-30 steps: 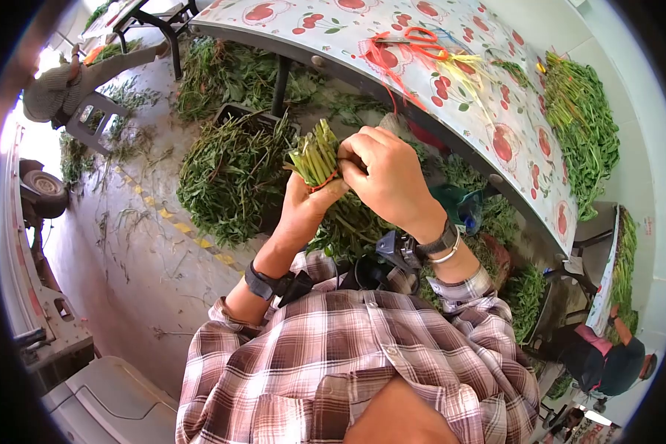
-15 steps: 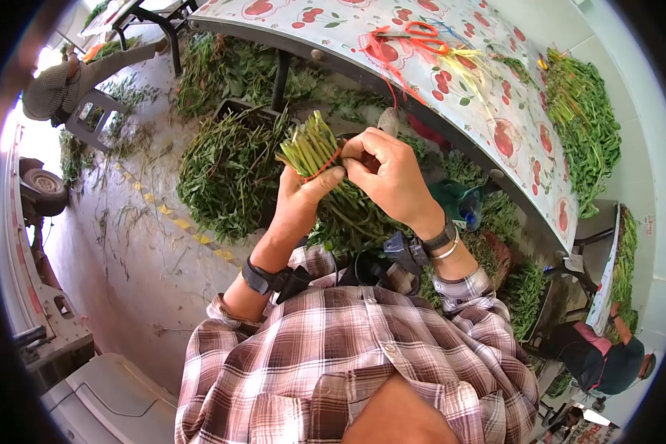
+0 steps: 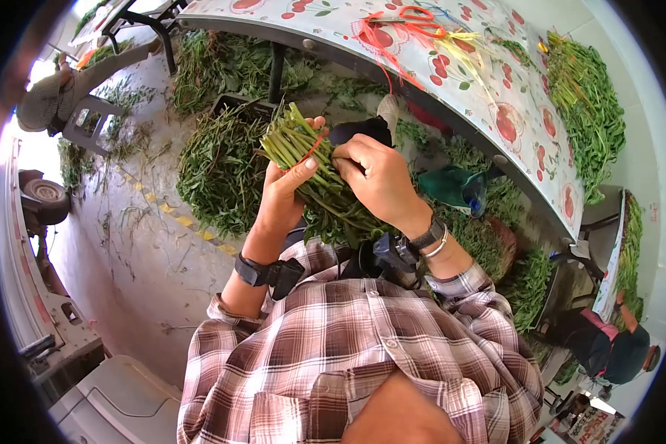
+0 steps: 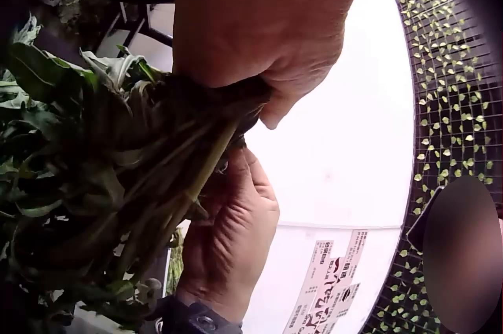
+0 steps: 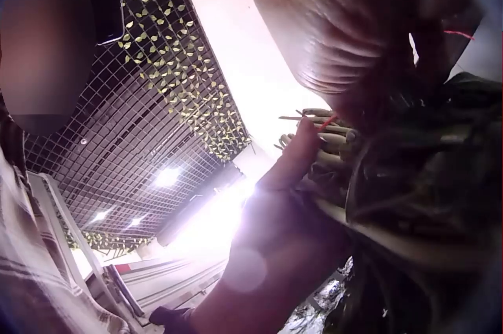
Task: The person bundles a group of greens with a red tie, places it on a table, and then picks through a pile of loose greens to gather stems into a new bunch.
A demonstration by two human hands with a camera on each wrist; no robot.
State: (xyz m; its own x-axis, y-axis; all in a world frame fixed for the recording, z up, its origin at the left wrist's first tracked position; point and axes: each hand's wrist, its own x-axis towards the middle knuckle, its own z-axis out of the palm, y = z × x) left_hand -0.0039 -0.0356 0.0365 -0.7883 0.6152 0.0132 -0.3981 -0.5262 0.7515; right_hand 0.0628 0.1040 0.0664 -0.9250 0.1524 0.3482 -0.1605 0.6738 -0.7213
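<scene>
I hold a bundle of green stems (image 3: 292,139) in front of my chest, cut ends pointing up and left, leaves hanging toward me. My left hand (image 3: 288,189) grips the bundle from below, thumb across the stems. A red rubber band (image 3: 312,146) circles the stems near the cut ends. My right hand (image 3: 374,177) pinches at the band and stems from the right. The left wrist view shows the left hand (image 4: 251,27) closed round the leafy bundle (image 4: 94,161), the right hand (image 4: 236,232) below. The right wrist view shows the stem ends (image 5: 330,141) and the band (image 5: 326,123).
A table with a cherry-print cloth (image 3: 510,96) curves ahead, bearing red scissors (image 3: 414,16), loose red bands (image 3: 374,41) and a heap of greens (image 3: 588,111). Piles of greens (image 3: 218,170) lie on the floor. One person (image 3: 52,92) is far left, another (image 3: 614,351) lower right.
Both hands have lifted the bundle up and left and tilted it, so the cut ends now point more to the left. The band stays around the stems.
</scene>
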